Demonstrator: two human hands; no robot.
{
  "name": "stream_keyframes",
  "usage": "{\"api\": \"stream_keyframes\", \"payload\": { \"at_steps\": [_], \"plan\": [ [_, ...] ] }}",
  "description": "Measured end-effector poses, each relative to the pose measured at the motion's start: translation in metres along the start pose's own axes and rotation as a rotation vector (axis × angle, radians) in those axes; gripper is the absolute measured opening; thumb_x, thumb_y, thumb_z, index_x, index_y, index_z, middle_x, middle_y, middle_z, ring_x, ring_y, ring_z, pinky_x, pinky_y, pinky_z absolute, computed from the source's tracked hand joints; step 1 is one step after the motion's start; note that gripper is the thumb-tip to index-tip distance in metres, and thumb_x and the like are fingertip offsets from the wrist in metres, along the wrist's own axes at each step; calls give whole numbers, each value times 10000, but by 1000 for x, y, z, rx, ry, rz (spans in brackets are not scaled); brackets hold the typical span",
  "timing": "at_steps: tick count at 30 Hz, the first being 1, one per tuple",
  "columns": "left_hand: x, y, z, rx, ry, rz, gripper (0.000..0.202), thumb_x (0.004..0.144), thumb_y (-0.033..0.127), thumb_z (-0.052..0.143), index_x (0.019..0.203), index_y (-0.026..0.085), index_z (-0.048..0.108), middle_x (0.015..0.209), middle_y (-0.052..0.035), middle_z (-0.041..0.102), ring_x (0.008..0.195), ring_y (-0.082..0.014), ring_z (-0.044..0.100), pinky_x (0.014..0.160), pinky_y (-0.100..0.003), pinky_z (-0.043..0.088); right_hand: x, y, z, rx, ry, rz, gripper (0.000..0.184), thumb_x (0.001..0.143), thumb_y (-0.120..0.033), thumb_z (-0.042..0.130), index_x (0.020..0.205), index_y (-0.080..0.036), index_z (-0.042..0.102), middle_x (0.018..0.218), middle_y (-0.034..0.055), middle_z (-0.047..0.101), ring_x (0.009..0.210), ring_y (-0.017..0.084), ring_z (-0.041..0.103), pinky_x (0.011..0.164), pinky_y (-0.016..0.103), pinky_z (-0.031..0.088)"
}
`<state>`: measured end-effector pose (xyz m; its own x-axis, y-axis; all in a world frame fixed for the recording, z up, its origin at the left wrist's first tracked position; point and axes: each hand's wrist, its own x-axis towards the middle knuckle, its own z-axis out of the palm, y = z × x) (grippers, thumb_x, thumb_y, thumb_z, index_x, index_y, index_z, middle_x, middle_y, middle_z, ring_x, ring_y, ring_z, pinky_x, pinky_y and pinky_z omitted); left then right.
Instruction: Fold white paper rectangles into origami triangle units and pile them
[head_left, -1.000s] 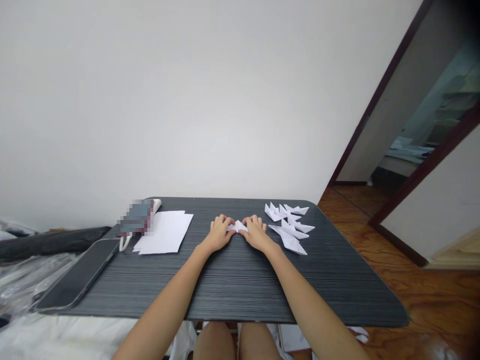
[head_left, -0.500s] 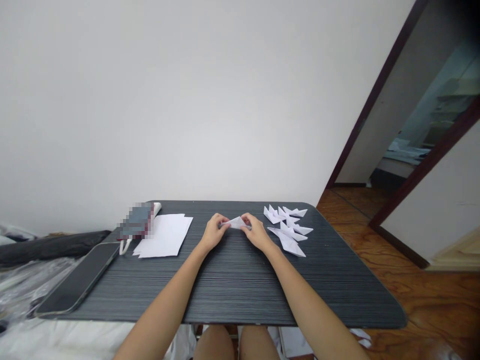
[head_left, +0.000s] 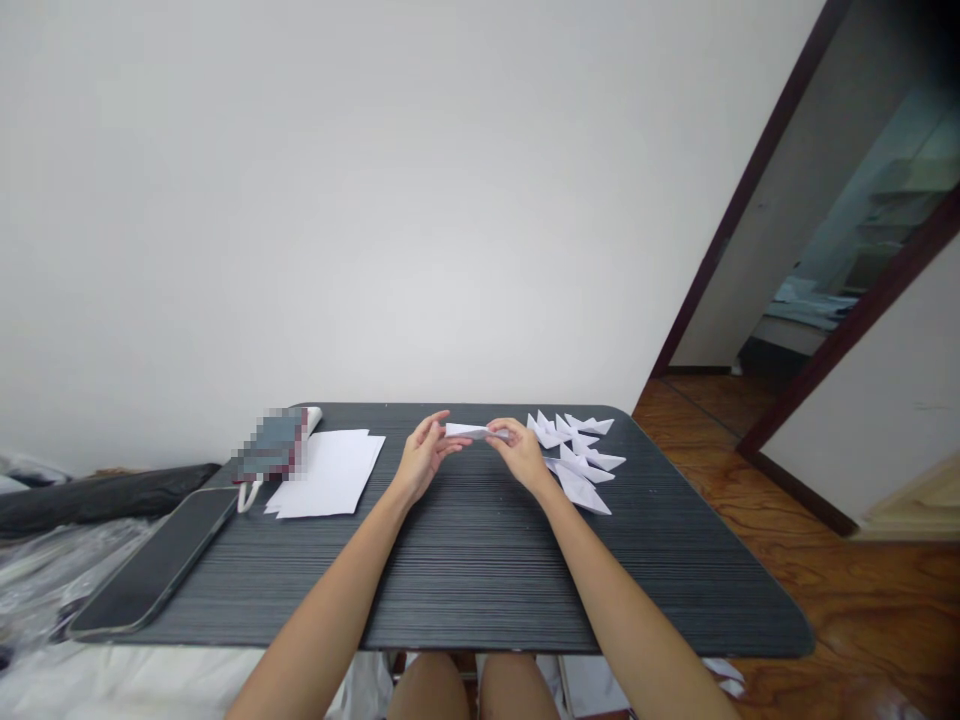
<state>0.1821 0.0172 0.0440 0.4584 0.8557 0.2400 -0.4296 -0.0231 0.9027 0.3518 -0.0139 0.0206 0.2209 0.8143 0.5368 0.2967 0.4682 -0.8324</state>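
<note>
A small folded white paper (head_left: 466, 431), narrow and lying nearly level, is pinched at its right end by my right hand (head_left: 520, 450). At its left end is my left hand (head_left: 424, 458), with thumb and fingers spread apart; whether a fingertip touches the paper I cannot tell. Several folded white paper boats (head_left: 581, 455) lie in a cluster just right of my right hand, the nearest partly behind it. Left of my left hand, a stack of flat white paper sheets (head_left: 330, 472) rests on the dark table (head_left: 465, 580).
A phone (head_left: 157, 565) lies along the table's left edge, with a blurred-out object (head_left: 274, 443) and a white cable loop (head_left: 249, 494) behind it. The white wall (head_left: 465, 200) rises behind the table. A doorway and wooden floor (head_left: 750, 470) are at the right.
My left hand has loosened its pinch and its fingers have spread. The folded paper has tipped from a peaked triangle to a narrow level strip, with my right hand still on it.
</note>
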Motion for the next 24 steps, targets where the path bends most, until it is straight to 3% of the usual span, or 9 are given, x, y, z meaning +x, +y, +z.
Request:
{"api": "stream_keyframes", "payload": {
  "at_steps": [6,12,20,24],
  "plan": [
    [0,1,-4,-18,-50,-114,272,743,288,532,877,51,552,775,-149,649,767,-209,621,700,-271,458,0,-4,-2,39,-10,64,134,636,-249,579,728,-152,576,737,24,577,666,129,526,610,242,412],
    [-4,4,1,-69,-75,-106,262,710,255,581,879,56,572,832,-147,649,835,-227,605,819,-332,432,-1,-10,-4,29,7,130,162,649,-278,565,723,-135,587,600,-1,549,528,100,465,495,213,366],
    [-7,6,10,-106,-86,-62,311,689,263,606,943,84,590,998,-149,604,954,-228,553,915,-356,372,1,-13,-5,155,42,152,191,636,-270,591,775,-139,598,638,5,559,563,102,492,565,235,403],
    [-7,5,10,-115,-66,-66,290,690,240,607,924,69,597,978,-153,612,941,-233,559,911,-358,380,1,-12,-5,207,42,111,152,627,-238,604,754,-155,600,745,21,573,685,122,527,667,262,422]
  ]
}}
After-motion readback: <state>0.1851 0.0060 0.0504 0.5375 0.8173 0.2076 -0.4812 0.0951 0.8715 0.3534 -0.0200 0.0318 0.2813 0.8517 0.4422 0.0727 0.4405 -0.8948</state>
